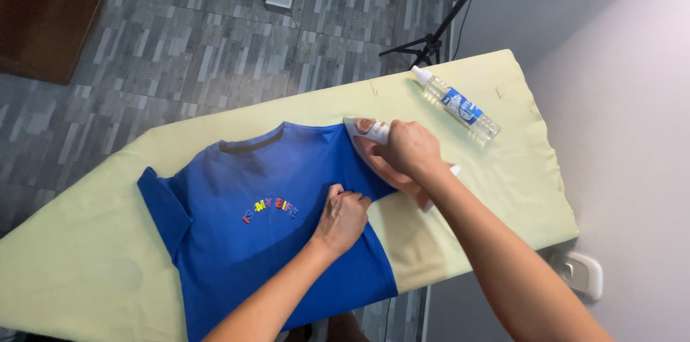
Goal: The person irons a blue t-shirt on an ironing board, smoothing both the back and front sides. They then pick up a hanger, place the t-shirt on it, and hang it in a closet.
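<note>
A: Floor (215,40): grey mottled tiles. White wall (632,133) along the right, with a socket (583,274) low on it. A black tripod leg (431,44) stands beyond the far end of the board.

B: Surface?

A: Ironing board (86,256), pale yellow-green cover, running diagonally across the view. A dark wooden cabinet (39,15) sits at upper left.

B: What lies on the board?

A: Blue shirt (230,241), spread flat, collar toward the far edge, coloured lettering on the chest. One sleeve is folded at the left. A clear bottle (456,105) with a blue label and white cap lies on its side near the board's far right end, well apart from the shirt.

B: Right hand?

A: Right hand (411,149) clamped around the handle of the iron (374,144). The iron is white and orange, its tip pointing to the collar side, its soleplate resting on the shirt's right shoulder and sleeve.

B: Left hand?

A: Left hand (341,216) pressed on the shirt just beside the iron, fingers curled and pinching the cloth. The hands sit close, not touching.
</note>
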